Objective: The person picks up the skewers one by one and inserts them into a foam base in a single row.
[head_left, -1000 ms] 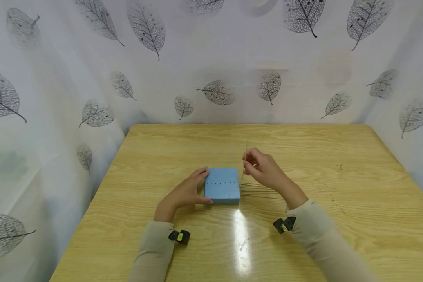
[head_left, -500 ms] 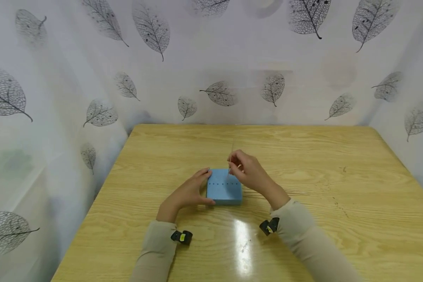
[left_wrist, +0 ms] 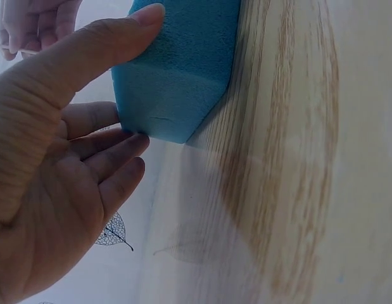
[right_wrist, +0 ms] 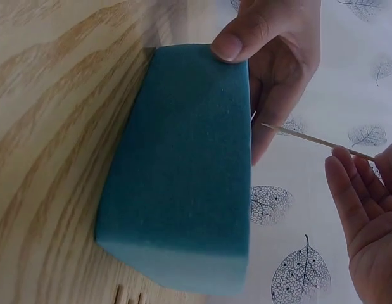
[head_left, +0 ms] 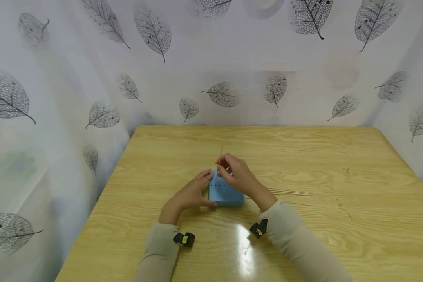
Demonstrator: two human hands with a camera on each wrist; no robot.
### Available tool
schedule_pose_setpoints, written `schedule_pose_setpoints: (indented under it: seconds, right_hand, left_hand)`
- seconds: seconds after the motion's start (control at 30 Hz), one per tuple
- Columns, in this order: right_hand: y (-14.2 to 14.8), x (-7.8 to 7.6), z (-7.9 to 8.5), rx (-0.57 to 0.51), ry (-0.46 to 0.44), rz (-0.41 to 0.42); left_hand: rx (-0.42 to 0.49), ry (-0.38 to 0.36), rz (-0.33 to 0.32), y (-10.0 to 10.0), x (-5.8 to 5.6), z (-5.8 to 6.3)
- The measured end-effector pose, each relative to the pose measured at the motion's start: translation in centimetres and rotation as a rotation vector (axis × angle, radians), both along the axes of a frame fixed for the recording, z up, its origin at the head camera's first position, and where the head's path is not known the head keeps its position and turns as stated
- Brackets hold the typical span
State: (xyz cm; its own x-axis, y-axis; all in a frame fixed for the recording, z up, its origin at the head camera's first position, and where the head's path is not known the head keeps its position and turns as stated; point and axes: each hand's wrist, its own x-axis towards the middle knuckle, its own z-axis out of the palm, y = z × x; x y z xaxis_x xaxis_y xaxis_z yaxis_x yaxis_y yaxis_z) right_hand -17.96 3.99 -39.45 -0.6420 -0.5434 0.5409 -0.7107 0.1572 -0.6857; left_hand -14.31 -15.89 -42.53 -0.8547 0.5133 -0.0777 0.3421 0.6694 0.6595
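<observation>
A blue foam block (head_left: 226, 199) sits on the table, with a row of small dark holes (head_left: 220, 185) across its top, partly hidden by my right hand. My left hand (head_left: 192, 192) holds the block's left end, thumb on the near side and fingers on the far side; the left wrist view shows its thumb (left_wrist: 113, 45) against the foam (left_wrist: 177, 82). Above the block, my right hand (head_left: 237, 173) pinches a thin wooden skewer (right_wrist: 303, 135) between thumb and fingers. Its pointed tip is just off the block's top face, near the left-hand end.
Several loose skewers (head_left: 290, 192) lie on the wooden table (head_left: 320, 235) to the right of the block, partly under my right forearm. A leaf-patterned curtain (head_left: 246, 51) hangs behind the table and along both sides. Dark marks (head_left: 342, 207) spot the tabletop at right.
My right hand has moved left with the skewer, from beyond the block's right edge to over its left part. My left hand stays on the block.
</observation>
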Motion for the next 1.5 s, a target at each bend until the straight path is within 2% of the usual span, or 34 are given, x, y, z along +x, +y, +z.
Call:
schedule_pose_setpoints:
  seconds: [0.27, 0.57, 0.77, 1.07, 1.3, 1.5]
  right_hand:
    - [-0.6, 0.0, 0.0, 0.006, 0.034, -0.014]
    - [-1.0, -0.1, -0.4, 0.033, 0.055, 0.008]
    - [-1.2, 0.2, -1.0, 0.085, 0.069, 0.015]
    - [-1.3, 0.3, -1.9, 0.137, 0.008, 0.014]
    - [-1.5, 0.5, -2.5, 0.176, 0.038, -0.022]
    - [-1.6, 0.8, -2.4, 0.200, 0.004, -0.050]
  left_hand:
    - [0.030, 0.015, -0.013, 0.0, -0.1, -0.2]
    - [0.028, 0.014, -0.011, -0.1, -0.1, -0.3]
    - [0.029, 0.015, -0.011, -0.1, -0.1, -0.4]
    - [0.063, -0.005, -0.006, -0.1, 0.0, -0.3]
    - [0.072, -0.027, 0.006, -0.1, 0.1, -0.2]
    - [0.080, -0.020, -0.002, -0.1, 0.0, -0.3]
